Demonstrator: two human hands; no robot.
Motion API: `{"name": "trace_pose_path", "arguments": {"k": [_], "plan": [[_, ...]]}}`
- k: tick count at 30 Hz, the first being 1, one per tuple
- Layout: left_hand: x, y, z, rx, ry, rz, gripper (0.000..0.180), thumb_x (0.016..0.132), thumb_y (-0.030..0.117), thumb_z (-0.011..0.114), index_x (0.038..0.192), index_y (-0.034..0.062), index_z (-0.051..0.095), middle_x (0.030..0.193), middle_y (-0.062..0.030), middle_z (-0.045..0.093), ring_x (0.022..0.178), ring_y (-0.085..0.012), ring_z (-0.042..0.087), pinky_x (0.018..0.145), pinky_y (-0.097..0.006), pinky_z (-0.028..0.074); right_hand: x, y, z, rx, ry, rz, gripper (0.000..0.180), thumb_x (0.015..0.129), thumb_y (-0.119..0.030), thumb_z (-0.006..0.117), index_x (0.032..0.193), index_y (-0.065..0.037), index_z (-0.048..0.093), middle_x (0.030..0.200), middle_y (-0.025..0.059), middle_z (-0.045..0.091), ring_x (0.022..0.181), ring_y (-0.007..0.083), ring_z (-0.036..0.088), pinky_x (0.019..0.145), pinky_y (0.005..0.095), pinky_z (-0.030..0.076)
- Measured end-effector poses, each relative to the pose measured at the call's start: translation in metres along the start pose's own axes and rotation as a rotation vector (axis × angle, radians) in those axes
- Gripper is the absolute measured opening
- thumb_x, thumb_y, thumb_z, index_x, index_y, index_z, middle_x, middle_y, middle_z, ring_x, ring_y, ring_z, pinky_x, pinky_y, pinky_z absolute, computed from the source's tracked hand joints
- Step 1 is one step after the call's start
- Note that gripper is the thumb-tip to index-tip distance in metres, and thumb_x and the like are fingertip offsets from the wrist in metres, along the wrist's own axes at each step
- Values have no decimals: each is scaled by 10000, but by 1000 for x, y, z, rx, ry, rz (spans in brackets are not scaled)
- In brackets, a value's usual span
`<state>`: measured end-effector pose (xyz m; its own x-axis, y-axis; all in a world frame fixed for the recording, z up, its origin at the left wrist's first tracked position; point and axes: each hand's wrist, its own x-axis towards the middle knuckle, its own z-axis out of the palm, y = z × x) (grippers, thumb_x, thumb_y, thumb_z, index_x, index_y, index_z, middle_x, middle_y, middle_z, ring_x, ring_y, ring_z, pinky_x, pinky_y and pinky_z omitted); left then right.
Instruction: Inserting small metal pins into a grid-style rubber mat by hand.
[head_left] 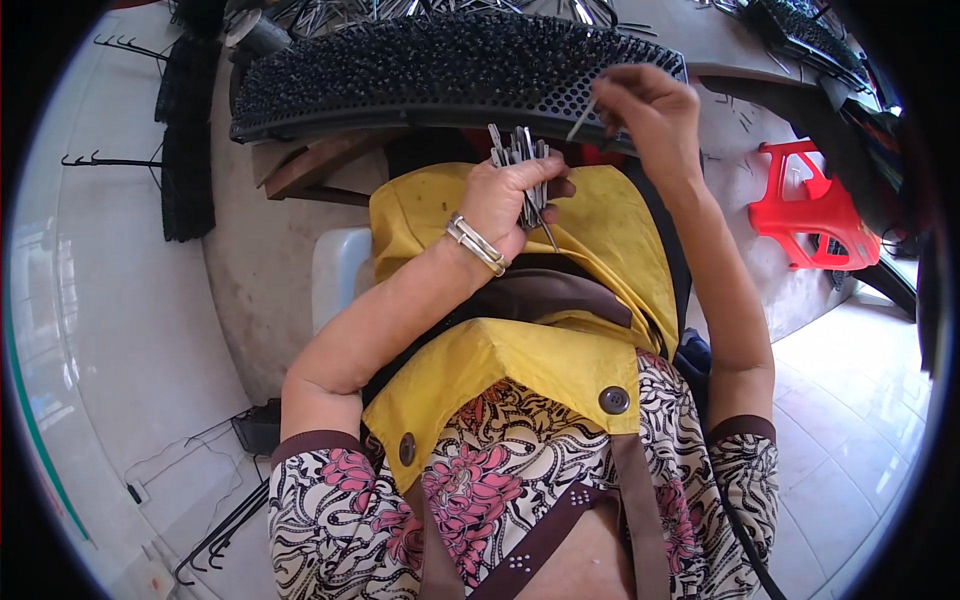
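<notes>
Left hand [510, 205]: closed around a bundle of metal pins [525, 165], their long axes roughly upright, tips fanning up toward the perforated tray.
Right hand [650, 105]: fingertips pinched on a single pin [583, 118], tilted, lower end pointing down-left at the tray's near edge.
Nearer hand: the right, touching the tray's right end; the left sits just below it.
Perforated tray [450, 65]: long, black, curved, lying crosswise; its holes are packed with upright pins.
Apron [520, 360]: yellow, below the tray.
Red plastic stool [810, 205]: right of the tray, on the floor.
</notes>
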<state>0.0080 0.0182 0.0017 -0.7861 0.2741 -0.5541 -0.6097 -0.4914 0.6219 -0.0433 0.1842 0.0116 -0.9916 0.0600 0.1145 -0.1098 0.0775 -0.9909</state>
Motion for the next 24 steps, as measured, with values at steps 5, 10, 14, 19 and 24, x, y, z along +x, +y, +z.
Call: {"name": "trace_pose_path", "arguments": {"k": [5, 10, 14, 19, 24], "plan": [[7, -2, -10, -12, -8, -7, 126, 761, 5, 578, 887, 2, 560, 765, -72, 576, 680, -174, 590, 452, -257, 412, 29, 22, 2, -274, 268, -394, 133, 768, -52, 642, 887, 3, 625, 677, 0, 599, 571, 29, 504, 528, 167, 416], [7, -3, -7, -21, 11, 48, 128, 683, -41, 626, 796, -11, 573, 700, -88, 589, 584, -180, 584, 441, -280, 434, 37, 36, 11, -491, 297, -720, 123, 751, -39, 645, 867, -8, 619, 693, 58, 616, 578, 80, 558, 540, 196, 438], [6, -3, -6, 0, 19, 79, 145, 687, -35, 649, 813, -14, 580, 723, -92, 610, 605, -188, 605, 456, -275, 455, 36, 40, 13, -634, 125, -847, 113, 734, -41, 631, 845, -21, 616, 768, 127, 609, 678, 278, 597, 578, 290, 473], [4, -1, -6, -32, -8, 74, 149, 697, -28, 651, 831, -8, 587, 732, -82, 618, 614, -186, 613, 477, -275, 470, 18, 31, 15, -937, 40, -747, 137, 762, -110, 622, 873, -30, 621, 705, 128, 576, 636, 296, 571, 557, 319, 456], [4, -1, -6, -42, -74, 100, 141, 712, -17, 645, 840, 8, 591, 733, -76, 619, 618, -184, 615, 482, -273, 476, -28, -9, 13, -139, -318, 135, 129, 761, -61, 631, 864, 16, 629, 683, 54, 620, 566, 74, 532, 528, 197, 426]]}}
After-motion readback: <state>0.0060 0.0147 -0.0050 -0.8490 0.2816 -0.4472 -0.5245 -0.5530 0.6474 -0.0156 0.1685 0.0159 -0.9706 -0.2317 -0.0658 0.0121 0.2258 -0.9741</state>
